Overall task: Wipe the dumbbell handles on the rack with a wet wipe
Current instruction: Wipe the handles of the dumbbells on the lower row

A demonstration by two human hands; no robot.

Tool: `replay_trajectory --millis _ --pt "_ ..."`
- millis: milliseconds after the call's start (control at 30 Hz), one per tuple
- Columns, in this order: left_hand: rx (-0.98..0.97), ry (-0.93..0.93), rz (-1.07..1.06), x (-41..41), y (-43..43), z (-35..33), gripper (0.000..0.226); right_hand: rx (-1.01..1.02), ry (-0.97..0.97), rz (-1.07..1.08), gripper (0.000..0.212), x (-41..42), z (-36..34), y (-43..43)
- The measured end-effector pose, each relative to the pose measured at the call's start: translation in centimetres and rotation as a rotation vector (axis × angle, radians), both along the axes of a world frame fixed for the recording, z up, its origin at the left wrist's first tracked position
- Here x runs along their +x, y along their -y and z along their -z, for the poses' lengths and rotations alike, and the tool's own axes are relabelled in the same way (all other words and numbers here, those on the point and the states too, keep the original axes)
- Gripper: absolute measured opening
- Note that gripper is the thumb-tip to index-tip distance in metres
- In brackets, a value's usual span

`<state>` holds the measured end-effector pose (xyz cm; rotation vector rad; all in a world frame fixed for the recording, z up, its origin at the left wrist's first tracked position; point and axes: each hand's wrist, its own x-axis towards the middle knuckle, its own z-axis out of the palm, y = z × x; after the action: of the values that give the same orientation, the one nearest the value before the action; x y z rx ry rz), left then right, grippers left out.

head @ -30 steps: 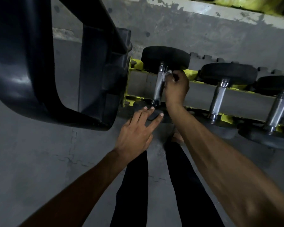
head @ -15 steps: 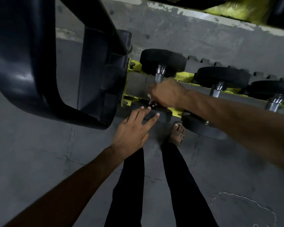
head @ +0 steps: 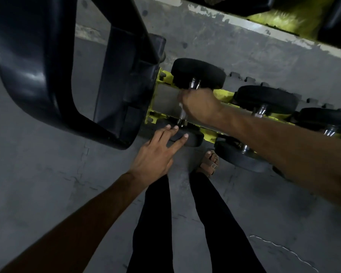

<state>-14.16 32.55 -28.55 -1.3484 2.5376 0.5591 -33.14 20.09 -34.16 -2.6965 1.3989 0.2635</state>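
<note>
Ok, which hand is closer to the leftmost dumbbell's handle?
Right. The right hand grips the handle; the left hand rests on its near head.

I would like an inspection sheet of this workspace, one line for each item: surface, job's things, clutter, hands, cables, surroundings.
Surface: grey floor, scuffed and cracked.
Job's things: yellow rack holds dumbbells; the first one's handle is mostly covered by a hand; wipe not clearly seen.
Clutter: nothing seen.
Hands: right hand grips the handle; left hand rests straight fingers on the near head.
Cables: thin pale line on the floor; cord or mark, cannot tell.
Surroundings: black frame left of the rack; wall with peeling paint behind.
</note>
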Motion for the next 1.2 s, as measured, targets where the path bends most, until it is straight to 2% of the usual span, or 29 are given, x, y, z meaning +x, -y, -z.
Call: replay_trajectory --millis 67,133,167,200,267,367,467,567,633,733,800,867,933,1000,1067,1200 --pt "0.009 -0.011 -0.006 -0.2 0.1 -0.2 0.087 0.293 0.034 -0.116 0.023 -1.0 -0.2 -1.3" --pt "0.018 -0.014 -0.007 -0.2 0.2 -0.5 0.086 0.264 0.047 -0.254 0.031 -2.4 0.1 -2.2" --pt "0.015 -0.014 -0.011 -0.2 0.3 -0.7 0.085 0.192 0.096 -0.226 0.03 -2.7 0.3 -1.8" --pt "0.012 -0.017 -0.015 -0.3 0.2 -0.7 0.085 0.136 0.142 -0.132 0.025 -3.0 0.7 -1.3" --pt "0.006 -0.015 -0.023 -0.3 0.1 -0.7 0.084 0.156 0.436 0.214 0.01 -2.9 1.0 -0.8" --pt "-0.019 0.012 -0.023 -0.3 -0.2 -0.1 0.083 0.368 0.845 0.702 0.008 -1.3 0.3 -3.3" --pt "-0.034 0.015 0.002 -0.1 -0.1 0.1 0.083 0.357 0.937 0.988 0.014 0.3 0.6 -6.6" --pt "-0.024 0.003 0.003 0.0 0.0 0.0 0.083 0.504 1.039 1.352 0.017 1.4 0.8 -6.9" --pt "-0.012 0.004 0.013 0.1 0.0 -0.1 0.085 0.556 1.166 1.465 0.008 1.5 0.9 -5.0" --pt "-0.003 0.017 0.036 0.3 0.1 0.1 0.087 0.631 1.357 1.715 0.019 0.5 1.3 -0.5" --pt "0.007 0.015 0.037 0.3 0.1 -0.1 0.089 0.777 1.484 1.798 0.013 0.1 1.3 0.8" --pt "0.027 0.015 0.04 0.3 0.2 -0.3 0.089 0.942 1.448 1.741 0.011 0.3 0.1 -0.5" --pt "0.041 0.02 0.05 0.3 0.4 -0.5 0.089 1.026 1.228 1.594 0.01 0.6 -1.1 -3.5" --pt "0.039 0.03 0.067 0.4 0.6 -0.7 0.089 1.014 1.015 1.457 0.022 0.5 -1.1 -5.6" --pt "0.04 0.036 0.075 0.5 0.6 -0.7 0.091 0.983 0.981 1.434 0.029 0.2 -0.8 -5.0" --pt "0.026 0.04 0.096 0.7 0.7 -0.4 0.092 0.806 1.105 1.616 0.037 -0.2 0.2 -1.6"
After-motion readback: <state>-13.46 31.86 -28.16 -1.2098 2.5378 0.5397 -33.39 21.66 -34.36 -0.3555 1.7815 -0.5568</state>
